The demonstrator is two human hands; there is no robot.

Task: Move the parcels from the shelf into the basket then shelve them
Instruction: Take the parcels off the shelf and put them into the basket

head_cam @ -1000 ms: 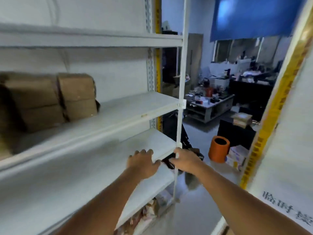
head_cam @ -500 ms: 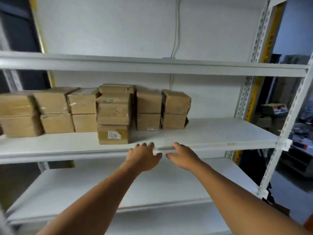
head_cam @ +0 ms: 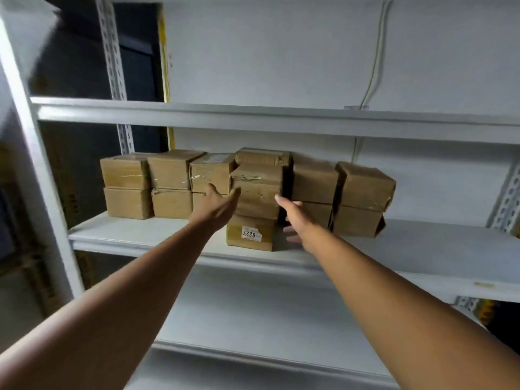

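Note:
Several brown cardboard parcels stand in stacks on the white middle shelf (head_cam: 146, 235). The front middle stack has a bottom parcel with a white "0227" label (head_cam: 250, 235) and a larger parcel (head_cam: 257, 195) on top of it. My left hand (head_cam: 218, 205) reaches to the left side of that upper parcel, fingers apart. On the parcel's right side is my right hand (head_cam: 295, 218), also spread, its fingertips at the box edge. Neither hand grips anything. No basket is in view.
More parcel stacks sit left (head_cam: 126, 190) and right (head_cam: 363, 198) of the middle one. An upper shelf (head_cam: 253, 118) runs above and a lower shelf (head_cam: 267, 313) below. A white upright post (head_cam: 31, 153) stands at the left. A cable (head_cam: 374, 57) hangs on the back wall.
The view swung left from the aisle onto the shelf. Both hands rose from the shelf's front edge and spread to either side of the front middle parcel.

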